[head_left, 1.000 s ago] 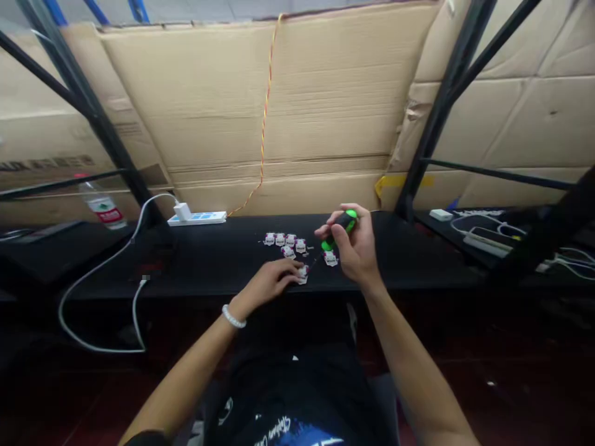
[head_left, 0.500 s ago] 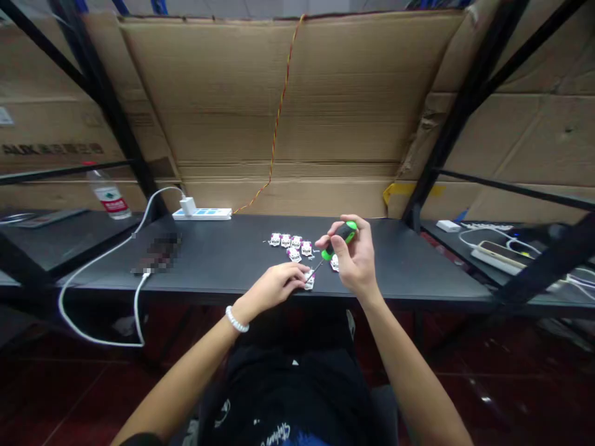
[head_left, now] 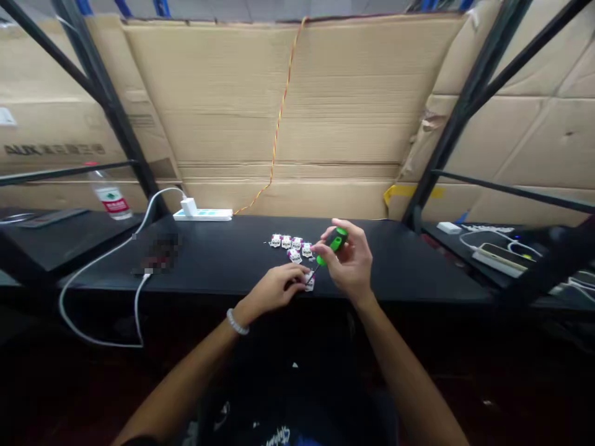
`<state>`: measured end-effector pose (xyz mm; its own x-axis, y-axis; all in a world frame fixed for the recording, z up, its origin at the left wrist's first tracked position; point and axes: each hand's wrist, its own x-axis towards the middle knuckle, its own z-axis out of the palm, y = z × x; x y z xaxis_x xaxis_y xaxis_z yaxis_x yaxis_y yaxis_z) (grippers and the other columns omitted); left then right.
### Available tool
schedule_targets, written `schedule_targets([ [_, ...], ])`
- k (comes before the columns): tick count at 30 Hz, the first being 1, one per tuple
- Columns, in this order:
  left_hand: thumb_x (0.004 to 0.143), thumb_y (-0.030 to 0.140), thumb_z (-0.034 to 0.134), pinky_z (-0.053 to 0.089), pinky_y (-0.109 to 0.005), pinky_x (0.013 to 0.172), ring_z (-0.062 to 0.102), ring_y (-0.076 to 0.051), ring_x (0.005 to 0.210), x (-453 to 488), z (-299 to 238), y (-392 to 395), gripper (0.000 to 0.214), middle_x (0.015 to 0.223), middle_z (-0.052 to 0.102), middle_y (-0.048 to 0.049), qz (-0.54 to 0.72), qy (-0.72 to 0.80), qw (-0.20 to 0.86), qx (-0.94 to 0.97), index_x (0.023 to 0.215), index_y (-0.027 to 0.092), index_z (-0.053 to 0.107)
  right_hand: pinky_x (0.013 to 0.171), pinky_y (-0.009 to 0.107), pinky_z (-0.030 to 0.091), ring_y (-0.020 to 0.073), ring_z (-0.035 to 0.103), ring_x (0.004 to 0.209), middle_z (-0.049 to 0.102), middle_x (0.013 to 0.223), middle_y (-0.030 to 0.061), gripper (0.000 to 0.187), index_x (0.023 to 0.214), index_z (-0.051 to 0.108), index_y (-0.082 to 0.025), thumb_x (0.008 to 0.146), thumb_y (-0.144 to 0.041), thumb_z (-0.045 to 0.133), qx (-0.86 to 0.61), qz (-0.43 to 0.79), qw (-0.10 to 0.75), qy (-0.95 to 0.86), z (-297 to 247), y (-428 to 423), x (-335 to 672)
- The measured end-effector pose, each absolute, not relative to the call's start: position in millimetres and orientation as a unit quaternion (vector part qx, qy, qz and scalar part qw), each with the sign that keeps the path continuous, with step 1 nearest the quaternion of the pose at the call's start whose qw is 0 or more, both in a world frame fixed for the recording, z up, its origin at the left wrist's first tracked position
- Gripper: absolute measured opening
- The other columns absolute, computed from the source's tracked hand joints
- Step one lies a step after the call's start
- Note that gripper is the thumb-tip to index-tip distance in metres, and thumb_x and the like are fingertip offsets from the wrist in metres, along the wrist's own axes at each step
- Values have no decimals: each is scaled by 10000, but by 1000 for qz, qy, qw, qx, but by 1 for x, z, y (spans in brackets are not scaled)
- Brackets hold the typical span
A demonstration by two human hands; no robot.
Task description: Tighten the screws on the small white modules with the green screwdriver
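In my right hand (head_left: 351, 263) is a screwdriver (head_left: 335, 240) with a black and green handle, tilted so its thin shaft points down and left. The tip meets a small white part with purple edges (head_left: 310, 282) near the table's front edge. Fingers of my left hand (head_left: 280, 285) are closed on that white part and hold it against the table. Just beyond lie several similar white and purple parts (head_left: 287, 242), in a loose row with a few in front. Tiny pieces beside them are too small to name.
A black table (head_left: 223, 254) carries a white power strip (head_left: 204, 215) with a charger and a white cable (head_left: 86, 263) looping over the front edge. A bottle (head_left: 113, 197) stands at left; a phone (head_left: 504, 253) lies at right. Cardboard (head_left: 353, 111) walls the back, between dark metal posts.
My right hand and the screwdriver have shifted slightly left, the handle a little lower and more upright. My left hand stays at the same white part.
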<state>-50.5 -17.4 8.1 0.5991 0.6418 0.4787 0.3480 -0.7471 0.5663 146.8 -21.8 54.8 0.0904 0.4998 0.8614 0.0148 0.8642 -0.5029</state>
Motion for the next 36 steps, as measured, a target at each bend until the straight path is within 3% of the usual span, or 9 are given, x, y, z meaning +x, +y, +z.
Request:
schedule_targets([
  [6, 972, 149, 675, 560, -331, 958, 747, -216, 1041, -48, 11, -19, 114, 1198, 796, -82, 354, 289, 230, 859, 872, 188, 714, 617, 276, 661, 139, 692, 710, 690, 946, -2, 447, 1288, 706, -322, 877, -278, 874, -187, 105, 734, -644, 57, -4, 134],
  [11, 964, 171, 689, 570, -319, 934, 737, -217, 1031, -47, 11, -19, 58, 1152, 798, -70, 358, 285, 237, 857, 928, 196, 727, 636, 344, 694, 174, 709, 691, 720, 975, 42, 475, 1352, 696, -292, 919, -441, 823, -250, 85, 701, -662, 51, 11, 129],
  [15, 962, 180, 698, 558, -341, 976, 740, -230, 1036, -46, 12, -19, 98, 1066, 797, -67, 360, 286, 237, 856, 869, 192, 724, 633, 343, 690, 193, 732, 728, 733, 1017, 67, 498, 1404, 676, -293, 946, -457, 782, -260, 73, 686, -676, 48, 15, 127],
  [19, 963, 189, 706, 558, -341, 968, 745, -229, 1026, -47, 12, -18, 115, 1045, 796, -64, 365, 285, 259, 848, 849, 190, 721, 631, 337, 679, 188, 753, 729, 730, 1090, 96, 454, 1450, 650, -286, 1024, -443, 660, -223, 129, 663, -703, 54, 7, 132],
  [22, 957, 214, 724, 554, -353, 1009, 745, -250, 1112, -47, 10, -15, 143, 1070, 803, -79, 370, 286, 287, 836, 817, 190, 728, 730, 364, 700, 199, 788, 813, 729, 1188, 105, 446, 1502, 603, -297, 1076, -422, 559, -185, 196, 627, -731, 63, -1, 141],
  [25, 936, 231, 759, 552, -349, 1023, 742, -264, 1165, -47, 7, -12, 142, 1123, 806, -94, 374, 290, 319, 821, 801, 186, 746, 823, 384, 701, 201, 796, 895, 725, 1280, 101, 437, 1487, 601, -304, 1064, -415, 602, -172, 240, 600, -743, 73, -6, 147],
  [28, 913, 229, 786, 550, -348, 1034, 742, -267, 1175, -47, 6, -10, 118, 1137, 809, -92, 376, 296, 333, 813, 807, 186, 757, 831, 362, 682, 192, 780, 925, 732, 1233, 75, 422, 1407, 647, -302, 1004, -405, 721, -175, 246, 595, -745, 79, -4, 150],
  [32, 907, 215, 792, 560, -346, 1012, 756, -258, 1112, -46, 7, -12, 129, 1093, 816, -75, 375, 309, 327, 811, 790, 181, 749, 745, 325, 630, 177, 684, 859, 700, 1074, 44, 449, 1278, 732, -290, 871, -412, 878, -209, 121, 614, -752, 80, 0, 151],
  [36, 909, 211, 800, 562, -340, 1002, 758, -242, 1081, -43, 7, -15, 121, 1107, 815, -74, 380, 320, 296, 816, 799, 178, 761, 755, 360, 633, 193, 670, 836, 693, 1061, 61, 395, 1323, 729, -299, 954, -432, 777, -211, 65, 628, -746, 78, -1, 154],
])
